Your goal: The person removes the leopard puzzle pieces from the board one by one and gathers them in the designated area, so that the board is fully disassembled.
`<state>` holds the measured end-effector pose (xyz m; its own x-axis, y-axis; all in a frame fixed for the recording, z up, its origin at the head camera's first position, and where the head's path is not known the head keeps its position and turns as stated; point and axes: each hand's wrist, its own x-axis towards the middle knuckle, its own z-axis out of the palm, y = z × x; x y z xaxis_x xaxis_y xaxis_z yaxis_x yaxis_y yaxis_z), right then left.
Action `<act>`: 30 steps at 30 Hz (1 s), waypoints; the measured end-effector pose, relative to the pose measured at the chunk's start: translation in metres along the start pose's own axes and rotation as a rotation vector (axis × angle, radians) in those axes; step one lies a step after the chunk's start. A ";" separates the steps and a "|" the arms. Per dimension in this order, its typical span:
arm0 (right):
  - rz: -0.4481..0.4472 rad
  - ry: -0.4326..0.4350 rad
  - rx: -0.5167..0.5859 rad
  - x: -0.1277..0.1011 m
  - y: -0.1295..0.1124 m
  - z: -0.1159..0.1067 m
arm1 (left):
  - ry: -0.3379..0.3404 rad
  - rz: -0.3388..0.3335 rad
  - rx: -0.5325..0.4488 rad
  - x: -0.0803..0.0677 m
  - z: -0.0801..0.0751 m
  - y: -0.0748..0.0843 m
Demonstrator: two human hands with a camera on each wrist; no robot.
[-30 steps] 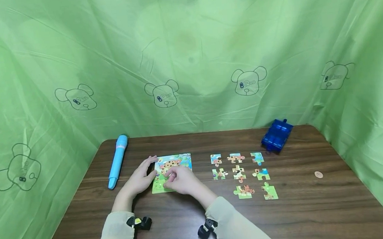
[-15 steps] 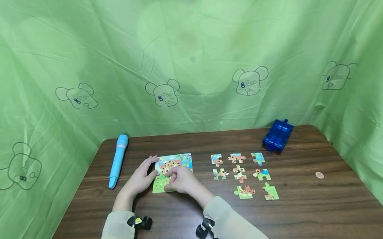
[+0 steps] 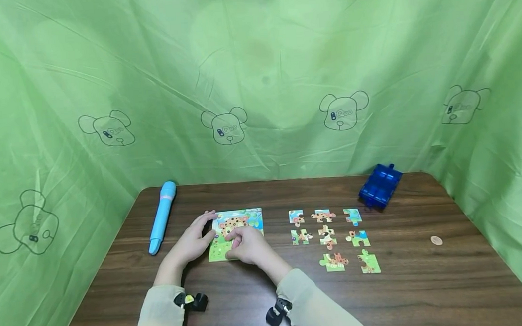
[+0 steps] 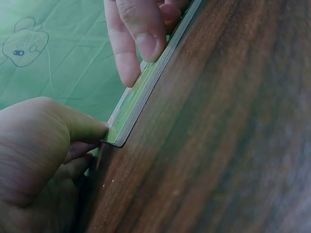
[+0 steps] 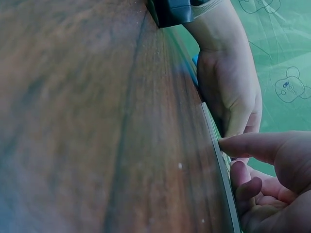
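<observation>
A square picture puzzle board (image 3: 256,217), printed with a spotted animal on blue and green, lies flat left of the table's middle. My left hand (image 3: 193,243) rests along its left side, fingers extended toward the far corner; in the left wrist view the thumb (image 4: 90,125) touches the board's edge. Over the lower half of the board, my right hand (image 3: 249,246) has its fingers curled down, thumb and fingertips pinching a puzzle piece at the board's surface, mostly hidden beneath them. Close-up in the right wrist view, the right thumb (image 5: 255,147) reaches the board's edge.
Several loose puzzle pieces (image 3: 327,237) lie spread in rows right of the board. A light-blue microphone-shaped stick (image 3: 162,218) lies at the left, a translucent blue case (image 3: 380,185) at the back right. Farther right sits a small round disc (image 3: 436,240). Green cloth (image 3: 278,152) hangs behind the table.
The head view has shifted slightly. Both hands stay at the puzzle board in almost the same place; the right forearm has drawn a little to the left.
</observation>
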<state>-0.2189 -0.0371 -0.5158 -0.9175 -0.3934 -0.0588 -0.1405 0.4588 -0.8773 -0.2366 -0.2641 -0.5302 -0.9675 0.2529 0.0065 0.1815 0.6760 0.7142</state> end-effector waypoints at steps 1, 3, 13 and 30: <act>0.002 0.001 -0.001 0.000 -0.001 0.000 | -0.001 0.000 0.001 0.000 0.000 0.000; 0.006 0.004 -0.004 -0.001 -0.002 0.000 | -0.001 -0.002 0.000 0.000 0.000 0.000; 0.029 0.014 -0.016 -0.001 -0.005 0.001 | -0.001 -0.008 0.004 0.000 0.000 0.000; 0.015 0.037 0.050 -0.001 -0.004 0.002 | -0.003 -0.004 -0.006 0.000 -0.001 0.000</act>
<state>-0.2169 -0.0396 -0.5134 -0.9327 -0.3563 -0.0550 -0.1086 0.4233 -0.8994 -0.2371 -0.2646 -0.5299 -0.9676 0.2526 0.0014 0.1766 0.6726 0.7186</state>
